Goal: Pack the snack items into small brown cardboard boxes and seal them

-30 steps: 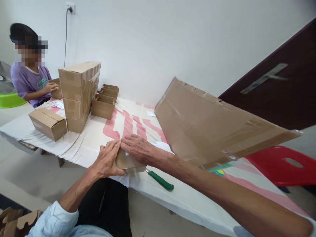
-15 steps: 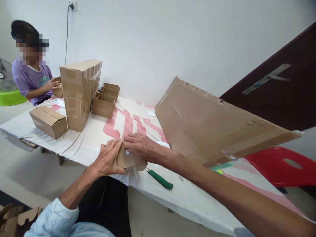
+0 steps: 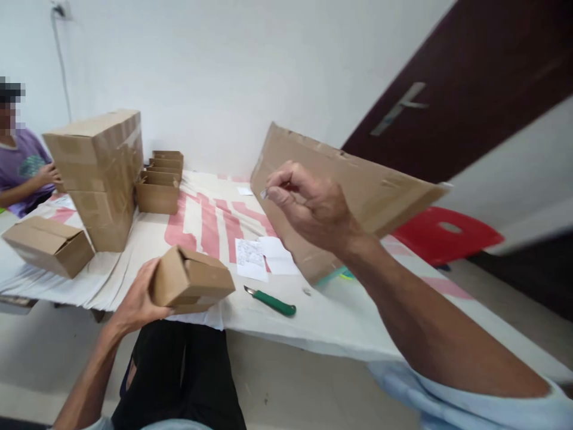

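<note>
My left hand [image 3: 139, 297] grips the left end of a small brown cardboard box [image 3: 197, 280], tilted at the front edge of the table. The top flaps of this box stand slightly apart. Raised in front of the large cardboard sheet, my right hand [image 3: 302, 200] is closed in a pinch. A small whitish scrap [image 3: 264, 193] shows at its thumb and fingertip, too small to name exactly. On the cloth to the right of the box lies a knife with a green handle [image 3: 275, 303]. Behind the knife are a printed paper sheet [image 3: 251, 260] and a folded white paper [image 3: 280, 257].
A tall stack of taped cartons [image 3: 96, 179] stands at the left, with a closed box [image 3: 47, 242] before it. Open boxes [image 3: 157, 194] stand in a row behind. A large cardboard sheet [image 3: 304, 239] leans at the right near a red stool [image 3: 447, 233]. A co-worker [image 3: 27, 161] sits far left.
My right hand has left the box and risen to the right with the whitish scrap. My left hand has tilted the box. The view has turned right, uncovering the papers.
</note>
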Motion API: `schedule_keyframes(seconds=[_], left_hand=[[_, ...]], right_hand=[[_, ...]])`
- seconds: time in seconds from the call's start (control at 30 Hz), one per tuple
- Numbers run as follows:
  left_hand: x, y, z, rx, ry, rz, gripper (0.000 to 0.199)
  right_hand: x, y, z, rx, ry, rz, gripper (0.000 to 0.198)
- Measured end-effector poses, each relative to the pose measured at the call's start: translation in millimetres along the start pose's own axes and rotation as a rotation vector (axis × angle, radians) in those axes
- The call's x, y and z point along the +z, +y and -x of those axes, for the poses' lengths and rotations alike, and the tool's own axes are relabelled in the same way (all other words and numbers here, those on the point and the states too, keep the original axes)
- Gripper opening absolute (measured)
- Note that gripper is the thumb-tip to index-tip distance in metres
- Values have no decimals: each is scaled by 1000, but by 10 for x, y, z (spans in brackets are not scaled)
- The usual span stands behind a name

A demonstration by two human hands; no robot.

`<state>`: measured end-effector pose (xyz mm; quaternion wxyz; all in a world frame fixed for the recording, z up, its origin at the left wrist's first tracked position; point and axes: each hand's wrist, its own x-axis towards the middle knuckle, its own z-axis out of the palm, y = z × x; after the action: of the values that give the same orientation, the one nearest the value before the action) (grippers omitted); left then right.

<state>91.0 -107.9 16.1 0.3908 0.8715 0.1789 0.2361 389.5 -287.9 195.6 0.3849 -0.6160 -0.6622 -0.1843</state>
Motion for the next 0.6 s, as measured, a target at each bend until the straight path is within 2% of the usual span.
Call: schedule_keyframes(seconds=[0.1, 0.17, 0.23, 0.33, 0.4, 0.6], left_hand=[[-194, -308, 96, -125, -7, 54, 108], [-263, -466, 139, -185, -12, 70, 110], [-288, -573, 164, -230, -6, 72, 116], [-290, -644, 170, -309, 5, 71, 124], [-289, -643, 164, -360, 27, 43, 125], [-271, -559, 155, -415, 85, -171, 113]], right_hand=[[-122, 608, 356, 257, -28, 76, 11], [-6, 989, 717, 398, -147, 104, 16], [194, 1281, 1071, 481, -289, 139, 17], [499, 1565, 1471, 524, -465, 173, 16], [643, 1704, 1639, 541, -524, 172, 16], [776, 2036, 1877, 583, -613, 207, 19]])
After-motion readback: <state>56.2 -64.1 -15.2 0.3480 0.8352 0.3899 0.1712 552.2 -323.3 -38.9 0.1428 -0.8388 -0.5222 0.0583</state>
